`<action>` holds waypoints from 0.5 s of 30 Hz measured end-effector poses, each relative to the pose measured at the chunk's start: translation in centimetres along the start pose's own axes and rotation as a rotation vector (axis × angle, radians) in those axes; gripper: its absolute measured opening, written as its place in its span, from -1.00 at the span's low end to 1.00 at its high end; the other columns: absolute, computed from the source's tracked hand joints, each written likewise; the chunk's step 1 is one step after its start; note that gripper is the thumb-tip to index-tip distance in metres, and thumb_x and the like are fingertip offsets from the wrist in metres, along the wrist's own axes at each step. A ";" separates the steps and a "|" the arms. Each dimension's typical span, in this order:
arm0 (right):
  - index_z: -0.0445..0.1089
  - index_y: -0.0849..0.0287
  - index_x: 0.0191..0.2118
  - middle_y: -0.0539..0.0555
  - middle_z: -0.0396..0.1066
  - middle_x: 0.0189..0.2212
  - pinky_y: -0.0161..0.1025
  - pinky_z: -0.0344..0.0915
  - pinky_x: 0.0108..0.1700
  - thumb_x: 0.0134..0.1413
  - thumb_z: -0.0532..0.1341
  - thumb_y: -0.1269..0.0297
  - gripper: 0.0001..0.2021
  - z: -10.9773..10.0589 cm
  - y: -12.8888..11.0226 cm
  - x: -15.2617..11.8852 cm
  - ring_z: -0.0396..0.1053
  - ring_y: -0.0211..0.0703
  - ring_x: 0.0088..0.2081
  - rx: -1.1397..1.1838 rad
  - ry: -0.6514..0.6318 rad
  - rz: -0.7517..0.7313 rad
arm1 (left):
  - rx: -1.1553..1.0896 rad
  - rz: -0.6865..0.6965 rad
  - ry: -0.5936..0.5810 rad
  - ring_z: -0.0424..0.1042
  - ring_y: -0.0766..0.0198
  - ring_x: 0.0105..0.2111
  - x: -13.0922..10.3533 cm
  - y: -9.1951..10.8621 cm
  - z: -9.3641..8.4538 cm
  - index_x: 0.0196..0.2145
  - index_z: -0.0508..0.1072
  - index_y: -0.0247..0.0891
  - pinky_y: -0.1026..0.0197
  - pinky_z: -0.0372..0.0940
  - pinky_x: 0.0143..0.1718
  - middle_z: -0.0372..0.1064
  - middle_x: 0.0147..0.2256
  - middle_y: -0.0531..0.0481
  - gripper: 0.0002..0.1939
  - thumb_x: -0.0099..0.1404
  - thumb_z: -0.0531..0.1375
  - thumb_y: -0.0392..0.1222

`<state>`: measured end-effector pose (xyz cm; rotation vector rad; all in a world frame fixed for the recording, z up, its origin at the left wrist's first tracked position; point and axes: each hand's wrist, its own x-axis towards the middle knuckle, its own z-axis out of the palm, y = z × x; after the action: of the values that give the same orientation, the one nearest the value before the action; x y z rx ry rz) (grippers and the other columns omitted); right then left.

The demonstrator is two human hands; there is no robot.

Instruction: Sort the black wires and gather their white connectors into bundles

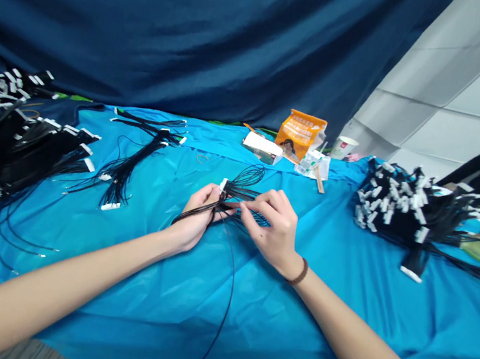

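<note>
My left hand (pixel 196 216) is closed around a black wire harness (pixel 242 192) above the middle of the blue-covered table. A white connector (pixel 223 184) pokes out by its thumb, and thin wires loop up and to the right. My right hand (pixel 272 228), with a brown band at the wrist, pinches at the wires just right of the left hand; its fingertips are partly hidden among them. One loose black wire (pixel 230 289) hangs down from between the hands toward the table's front edge.
Heaps of black harnesses with white connectors lie at left (pixel 4 144) and right (pixel 395 207). A smaller harness bundle (pixel 128 166) rests left of centre. At the back stand an orange bag (pixel 299 133), a small box (pixel 262 146) and a paper cup (pixel 345 147). A person (pixel 479 163) is at far right.
</note>
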<state>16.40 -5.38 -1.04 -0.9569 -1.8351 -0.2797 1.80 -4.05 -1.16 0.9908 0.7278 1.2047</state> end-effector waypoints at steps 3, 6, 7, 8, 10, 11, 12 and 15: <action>0.36 0.17 -0.47 0.01 0.26 -0.53 -0.26 0.13 -0.39 0.06 0.15 0.34 -0.88 0.0 0.0 -0.1 0.14 -0.25 -0.45 -0.012 0.012 -0.024 | -0.006 0.002 0.000 0.42 0.28 -0.29 -0.1 0.0 0.1 -0.42 0.25 -0.32 0.07 0.32 -0.13 0.34 -0.37 0.00 -0.80 0.23 0.06 -0.11; 0.34 0.18 -0.49 0.01 0.26 -0.53 -0.27 0.11 -0.40 0.04 0.16 0.35 -0.88 0.0 0.0 -0.1 0.13 -0.25 -0.46 -0.028 0.014 -0.057 | -0.005 0.005 -0.008 0.41 0.30 -0.30 -0.1 0.0 0.1 -0.42 0.26 -0.32 0.07 0.32 -0.13 0.35 -0.37 0.00 -0.79 0.22 0.07 -0.10; 0.33 0.18 -0.50 0.01 0.27 -0.53 -0.27 0.11 -0.41 0.04 0.17 0.36 -0.88 0.1 0.0 -0.1 0.13 -0.25 -0.46 -0.034 0.012 -0.067 | -0.002 0.005 -0.010 0.41 0.30 -0.30 -0.1 0.0 0.1 -0.41 0.27 -0.32 0.08 0.31 -0.13 0.36 -0.36 -0.01 -0.79 0.22 0.07 -0.09; 0.33 0.18 -0.51 0.01 0.27 -0.53 -0.27 0.10 -0.41 0.04 0.17 0.37 -0.87 0.1 0.0 -0.1 0.12 -0.25 -0.46 -0.039 0.009 -0.074 | 0.002 0.005 -0.011 0.41 0.31 -0.30 -0.1 0.0 0.1 -0.40 0.28 -0.32 0.08 0.31 -0.13 0.37 -0.35 -0.01 -0.79 0.22 0.07 -0.09; 0.32 0.18 -0.52 0.01 0.27 -0.54 -0.27 0.09 -0.41 0.03 0.17 0.37 -0.86 0.2 0.0 -0.1 0.12 -0.25 -0.46 -0.047 0.006 -0.079 | 0.006 0.006 -0.011 0.41 0.31 -0.29 -0.1 0.0 0.1 -0.38 0.28 -0.32 0.08 0.31 -0.12 0.38 -0.33 -0.02 -0.78 0.22 0.07 -0.08; 0.31 0.17 -0.52 0.01 0.27 -0.54 -0.27 0.09 -0.41 0.04 0.16 0.37 -0.86 0.2 0.0 -0.1 0.12 -0.25 -0.46 -0.051 0.004 -0.079 | 0.008 0.006 -0.012 0.41 0.31 -0.29 -0.1 0.0 0.0 -0.38 0.28 -0.32 0.08 0.31 -0.12 0.38 -0.33 -0.02 -0.78 0.21 0.07 -0.07; 0.31 0.17 -0.52 0.01 0.27 -0.54 -0.27 0.09 -0.41 0.04 0.16 0.37 -0.86 0.2 0.0 -0.1 0.12 -0.25 -0.46 -0.054 0.001 -0.079 | 0.010 0.008 -0.015 0.41 0.30 -0.29 -0.1 0.0 0.0 -0.38 0.28 -0.32 0.08 0.31 -0.12 0.38 -0.33 -0.02 -0.77 0.21 0.08 -0.07; 0.31 0.18 -0.52 0.01 0.28 -0.53 -0.27 0.09 -0.41 0.05 0.15 0.37 -0.85 0.2 0.0 -0.2 0.11 -0.24 -0.46 -0.062 -0.012 -0.073 | 0.026 0.022 -0.020 0.41 0.30 -0.29 0.0 -0.2 -0.1 -0.39 0.28 -0.31 0.10 0.32 -0.13 0.37 -0.35 -0.01 -0.76 0.19 0.09 -0.04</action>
<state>16.31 -5.36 -1.26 -0.9368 -1.8847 -0.3778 1.80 -4.05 -1.36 1.0337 0.7205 1.2059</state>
